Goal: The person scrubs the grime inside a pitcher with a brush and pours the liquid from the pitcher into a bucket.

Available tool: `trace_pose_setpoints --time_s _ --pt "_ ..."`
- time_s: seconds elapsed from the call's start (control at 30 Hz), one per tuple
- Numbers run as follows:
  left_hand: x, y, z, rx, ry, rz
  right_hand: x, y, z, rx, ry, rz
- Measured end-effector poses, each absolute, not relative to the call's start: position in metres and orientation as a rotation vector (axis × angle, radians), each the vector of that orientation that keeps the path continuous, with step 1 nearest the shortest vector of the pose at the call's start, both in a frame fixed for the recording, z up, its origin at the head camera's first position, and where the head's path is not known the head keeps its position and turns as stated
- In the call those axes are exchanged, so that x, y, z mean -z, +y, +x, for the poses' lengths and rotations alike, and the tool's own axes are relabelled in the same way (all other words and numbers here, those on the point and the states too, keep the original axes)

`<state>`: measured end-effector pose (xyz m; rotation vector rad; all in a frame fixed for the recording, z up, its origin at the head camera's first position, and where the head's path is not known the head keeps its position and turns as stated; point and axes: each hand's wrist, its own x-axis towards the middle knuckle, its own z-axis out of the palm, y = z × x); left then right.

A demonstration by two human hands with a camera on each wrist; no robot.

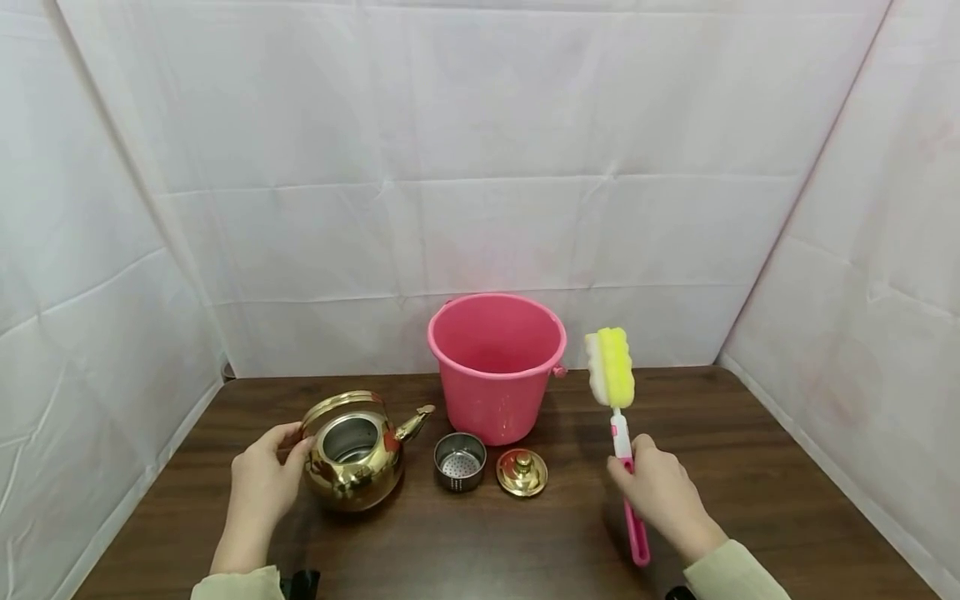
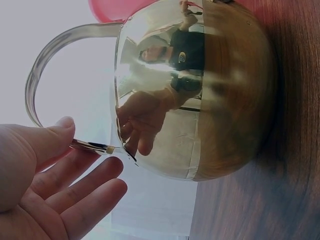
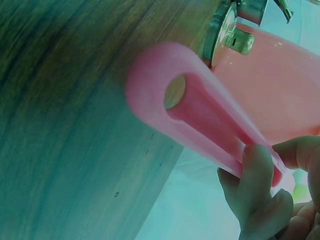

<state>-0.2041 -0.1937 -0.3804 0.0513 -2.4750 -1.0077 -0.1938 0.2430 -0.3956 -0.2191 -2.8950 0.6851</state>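
Observation:
A shiny gold teapot point(image 1: 352, 487) stands on the table at the left without a lid, its spout pointing right. My left hand point(image 1: 264, 477) is at its left side and pinches the arched handle point(image 2: 33, 82) low down between thumb and index finger, with the other fingers extended below. My right hand point(image 1: 663, 487) grips a sponge bottle brush by its pink and white handle point(image 1: 637, 533). The brush's yellow and white sponge head point(image 1: 617, 367) points up and away. In the right wrist view the pink handle end point(image 3: 145, 85), with its hanging hole, tilts over the table.
A pink bucket point(image 1: 495, 408) stands upright at the back middle of the wooden table point(image 1: 450, 558). In front of it lie a metal strainer cup point(image 1: 460, 465) and a gold lid point(image 1: 522, 475). White cloth walls point(image 1: 487, 150) enclose the back and sides.

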Motion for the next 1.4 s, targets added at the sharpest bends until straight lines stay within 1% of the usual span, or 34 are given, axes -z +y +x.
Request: trace_pose_setpoints --time_s 0.2,0.93,1.4 --pt "0.384 -0.193 -0.203 0.988 -2.461 0.044 0.396 0.24 -0.191 -0.67 -2.849 -0.181" --pt "0.381 -0.194 -0.204 1.003 -2.483 0.036 0.379 0.211 -0.184 -0.679 -2.821 -0.076" --pt "0.382 -0.194 -0.204 1.005 -2.481 0.028 0.38 0.201 -0.18 -0.689 -2.811 -0.012"
